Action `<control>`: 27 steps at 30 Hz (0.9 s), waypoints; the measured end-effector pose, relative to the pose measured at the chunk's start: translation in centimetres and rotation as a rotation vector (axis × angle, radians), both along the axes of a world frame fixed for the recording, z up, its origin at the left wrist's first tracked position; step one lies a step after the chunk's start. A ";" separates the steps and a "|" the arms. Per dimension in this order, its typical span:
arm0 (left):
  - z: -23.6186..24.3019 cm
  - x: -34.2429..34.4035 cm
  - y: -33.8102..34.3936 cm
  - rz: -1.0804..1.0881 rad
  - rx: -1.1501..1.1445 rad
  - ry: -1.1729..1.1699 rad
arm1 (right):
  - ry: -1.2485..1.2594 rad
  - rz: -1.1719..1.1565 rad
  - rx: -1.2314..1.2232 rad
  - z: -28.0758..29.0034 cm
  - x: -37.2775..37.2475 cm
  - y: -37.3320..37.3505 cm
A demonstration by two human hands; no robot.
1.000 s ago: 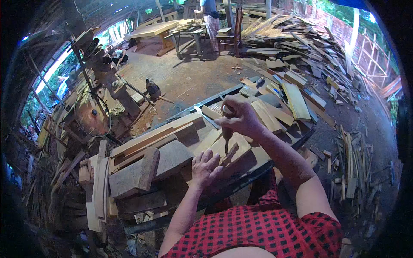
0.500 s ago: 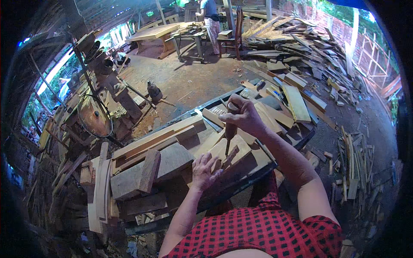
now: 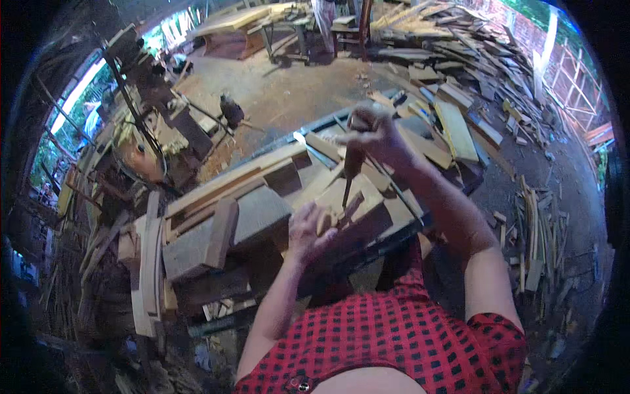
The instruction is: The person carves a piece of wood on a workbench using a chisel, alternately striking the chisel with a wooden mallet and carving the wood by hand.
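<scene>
My right hand (image 3: 377, 134) is closed in a fist round the brown handle of a chisel (image 3: 352, 164). The chisel stands nearly upright, its thin dark shaft pointing down at a pale wooden block (image 3: 367, 202). A dark slot-like strip shows in the block beside the tip; whether it is a cut or a loose piece I cannot tell. My left hand (image 3: 304, 235) rests against the block's left end, fingers spread, thumb stretched toward the strip. Blur softens both hands, and the tip's exact contact with the wood is unclear.
Planks and offcuts (image 3: 259, 213) cover the low bench around the block. Left stands a machine with a round wheel (image 3: 139, 154). Scrap wood (image 3: 453, 49) is heaped at the back right, with thin strips (image 3: 535, 243) nearer. Another person's legs (image 3: 324, 26) show behind, beside a table (image 3: 230, 23).
The view has tilted down, so the far background sits higher and the other person's upper body is out of frame. My right hand still grips the chisel over the block; my left hand stays beside it.
</scene>
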State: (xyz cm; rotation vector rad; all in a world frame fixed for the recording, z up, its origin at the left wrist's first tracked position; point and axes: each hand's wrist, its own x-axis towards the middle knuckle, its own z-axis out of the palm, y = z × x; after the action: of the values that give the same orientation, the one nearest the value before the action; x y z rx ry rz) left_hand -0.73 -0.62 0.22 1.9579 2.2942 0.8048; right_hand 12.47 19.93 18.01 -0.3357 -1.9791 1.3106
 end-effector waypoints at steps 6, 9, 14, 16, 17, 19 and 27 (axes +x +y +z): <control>-0.3 0.2 -0.3 0.090 0.096 -0.162 | 0.044 0.002 0.100 1.0 -1.0 1.5; -0.1 0.3 -0.3 0.102 0.099 -0.147 | 0.056 0.103 0.043 0.8 -1.6 0.8; 0.0 0.3 -0.2 0.119 0.099 -0.130 | -0.008 0.054 0.203 0.1 -2.3 -0.5; -0.1 0.3 -0.3 0.109 0.101 -0.123 | -0.055 0.041 0.155 0.1 -2.3 -0.9; -0.1 0.3 -0.3 0.108 0.110 -0.131 | -0.024 0.061 0.160 0.1 -2.2 -1.1; -0.1 0.3 -0.2 0.100 0.118 -0.120 | -0.039 0.112 0.118 0.3 -1.9 -1.6; 0.0 0.1 -0.3 0.064 0.128 -0.169 | -0.089 0.178 0.099 0.2 -0.5 -4.4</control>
State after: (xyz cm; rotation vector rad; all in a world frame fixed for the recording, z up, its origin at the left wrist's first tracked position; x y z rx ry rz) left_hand -0.64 -0.90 0.19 1.7917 2.2694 1.1025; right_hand 12.00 15.48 18.21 -0.1765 -2.1818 1.3201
